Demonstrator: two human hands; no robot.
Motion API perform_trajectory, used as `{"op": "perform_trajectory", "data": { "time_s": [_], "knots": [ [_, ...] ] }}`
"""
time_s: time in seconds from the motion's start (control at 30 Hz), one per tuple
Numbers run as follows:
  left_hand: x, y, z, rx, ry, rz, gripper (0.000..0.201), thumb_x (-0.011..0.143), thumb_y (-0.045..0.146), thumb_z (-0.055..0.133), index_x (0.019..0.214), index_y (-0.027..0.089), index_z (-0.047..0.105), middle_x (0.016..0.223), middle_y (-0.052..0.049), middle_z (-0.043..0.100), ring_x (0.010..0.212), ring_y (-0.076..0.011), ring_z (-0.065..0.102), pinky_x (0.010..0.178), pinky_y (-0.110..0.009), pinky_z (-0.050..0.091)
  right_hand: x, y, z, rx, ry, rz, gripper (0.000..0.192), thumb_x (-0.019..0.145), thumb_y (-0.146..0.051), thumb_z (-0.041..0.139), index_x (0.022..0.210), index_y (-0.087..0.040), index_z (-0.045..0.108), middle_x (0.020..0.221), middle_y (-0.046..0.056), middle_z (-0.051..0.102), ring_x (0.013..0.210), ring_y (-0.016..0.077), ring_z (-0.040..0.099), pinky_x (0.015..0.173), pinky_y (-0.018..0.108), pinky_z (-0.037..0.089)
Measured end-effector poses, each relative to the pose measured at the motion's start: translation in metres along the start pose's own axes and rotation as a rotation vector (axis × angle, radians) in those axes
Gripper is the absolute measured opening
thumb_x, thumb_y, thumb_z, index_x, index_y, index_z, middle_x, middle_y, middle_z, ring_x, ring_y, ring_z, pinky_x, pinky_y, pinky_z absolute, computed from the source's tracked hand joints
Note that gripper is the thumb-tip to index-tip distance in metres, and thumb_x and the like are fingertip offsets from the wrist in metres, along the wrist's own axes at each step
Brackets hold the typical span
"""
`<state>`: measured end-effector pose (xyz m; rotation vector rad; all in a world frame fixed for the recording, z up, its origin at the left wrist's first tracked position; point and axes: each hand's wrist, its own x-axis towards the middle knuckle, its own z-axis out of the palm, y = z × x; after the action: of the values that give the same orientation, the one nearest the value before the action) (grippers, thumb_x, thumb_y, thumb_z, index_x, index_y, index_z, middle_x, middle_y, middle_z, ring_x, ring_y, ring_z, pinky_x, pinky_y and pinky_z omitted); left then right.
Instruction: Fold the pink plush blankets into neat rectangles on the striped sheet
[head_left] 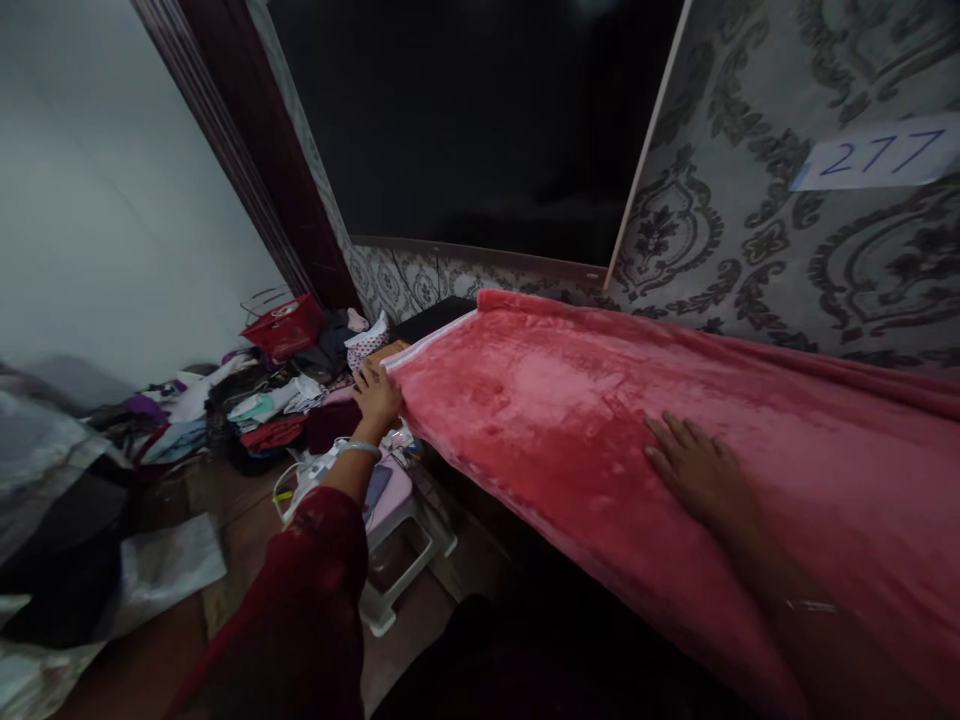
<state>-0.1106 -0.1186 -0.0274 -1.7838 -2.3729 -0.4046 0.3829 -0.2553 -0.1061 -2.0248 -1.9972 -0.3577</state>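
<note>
A pink-red plush blanket [540, 430] lies spread over a long low surface below the television, with a white-trimmed edge at its left end. My left hand [377, 396] rests at that left front corner, fingers spread and touching the edge; its palm side is hidden. Flat on top of the blanket, toward the middle, lies my right hand [694, 465] with its fingers stretched out. Nothing shows between the fingers of either hand.
A large dark television [480, 120] hangs on the patterned wall. Left of the blanket stands a small pink and white stool [394, 510] with items on it. Piles of folded clothes [277, 420] and a red basket [283, 328] sit farther left, near plastic sheeting [172, 565] on the floor.
</note>
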Motion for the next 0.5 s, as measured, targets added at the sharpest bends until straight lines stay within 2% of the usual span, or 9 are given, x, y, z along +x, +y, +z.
{"op": "perform_trajectory", "data": {
  "time_s": [0.07, 0.13, 0.2, 0.27, 0.3, 0.37, 0.43, 0.5],
  "knots": [
    [-0.011, 0.011, -0.006, -0.011, 0.065, 0.065, 0.063, 0.100, 0.038, 0.036, 0.158, 0.012, 0.034, 0.167, -0.024, 0.018, 0.154, -0.0410, 0.019, 0.116, -0.068, 0.025, 0.000, 0.000, 0.001, 0.006, -0.001, 0.003, 0.057, 0.102, -0.043, 0.028, 0.151, -0.022, 0.048, 0.154, 0.013, 0.050, 0.139, 0.0358, 0.044, 0.107, 0.059, 0.040],
    [-0.035, 0.034, -0.007, -0.040, 0.021, 0.326, 0.063, 0.100, 0.041, 0.037, 0.158, 0.014, 0.035, 0.169, -0.020, 0.017, 0.156, -0.0365, 0.015, 0.121, -0.061, 0.022, 0.002, 0.001, 0.002, 0.011, -0.005, 0.005, 0.057, 0.102, -0.043, 0.028, 0.152, -0.023, 0.047, 0.155, 0.012, 0.049, 0.140, 0.0358, 0.043, 0.108, 0.059, 0.039],
    [-0.062, 0.059, -0.003, -0.077, -0.086, 0.653, 0.061, 0.101, 0.045, 0.038, 0.158, 0.022, 0.037, 0.170, -0.012, 0.020, 0.157, -0.0319, 0.014, 0.124, -0.057, 0.018, 0.004, 0.004, 0.002, 0.021, -0.018, 0.004, 0.057, 0.103, -0.044, 0.027, 0.153, -0.023, 0.046, 0.155, 0.012, 0.047, 0.141, 0.0354, 0.042, 0.110, 0.059, 0.038],
    [-0.083, 0.076, 0.004, -0.106, -0.190, 0.876, 0.058, 0.102, 0.048, 0.037, 0.156, 0.029, 0.039, 0.168, -0.005, 0.026, 0.156, -0.0291, 0.017, 0.125, -0.057, 0.015, 0.005, 0.006, -0.002, 0.039, -0.051, 0.011, 0.058, 0.103, -0.045, 0.027, 0.153, -0.024, 0.045, 0.156, 0.013, 0.047, 0.141, 0.0361, 0.042, 0.109, 0.061, 0.038],
    [-0.089, 0.080, 0.007, -0.113, -0.221, 0.916, 0.056, 0.102, 0.048, 0.036, 0.156, 0.031, 0.039, 0.167, -0.004, 0.029, 0.156, -0.0282, 0.019, 0.125, -0.057, 0.016, 0.006, 0.005, -0.006, 0.050, -0.072, 0.022, 0.058, 0.103, -0.046, 0.027, 0.154, -0.024, 0.044, 0.156, 0.014, 0.047, 0.141, 0.0372, 0.042, 0.108, 0.062, 0.038],
    [-0.092, 0.080, 0.013, -0.114, -0.243, 0.885, 0.055, 0.103, 0.047, 0.034, 0.155, 0.030, 0.040, 0.165, -0.005, 0.033, 0.154, -0.0272, 0.024, 0.124, -0.055, 0.018, 0.006, -0.004, -0.015, 0.083, -0.108, 0.025, 0.059, 0.103, -0.048, 0.028, 0.156, -0.026, 0.040, 0.157, 0.014, 0.044, 0.142, 0.0394, 0.040, 0.106, 0.066, 0.039],
    [-0.086, 0.075, 0.016, -0.112, -0.243, 0.842, 0.056, 0.103, 0.045, 0.034, 0.156, 0.027, 0.040, 0.165, -0.007, 0.034, 0.154, -0.0272, 0.026, 0.124, -0.054, 0.021, 0.006, -0.027, -0.027, 0.123, -0.135, -0.043, 0.059, 0.103, -0.050, 0.029, 0.158, -0.030, 0.036, 0.161, 0.012, 0.038, 0.146, 0.0392, 0.034, 0.108, 0.067, 0.036],
    [-0.076, 0.072, 0.015, -0.114, -0.261, 0.858, 0.055, 0.103, 0.043, 0.034, 0.154, 0.024, 0.043, 0.164, -0.008, 0.037, 0.153, -0.0268, 0.028, 0.123, -0.052, 0.023, 0.008, -0.060, -0.036, 0.164, -0.185, -0.162, 0.058, 0.104, -0.050, 0.030, 0.158, -0.033, 0.035, 0.166, 0.007, 0.031, 0.151, 0.0361, 0.026, 0.114, 0.064, 0.032]
  ]
}}
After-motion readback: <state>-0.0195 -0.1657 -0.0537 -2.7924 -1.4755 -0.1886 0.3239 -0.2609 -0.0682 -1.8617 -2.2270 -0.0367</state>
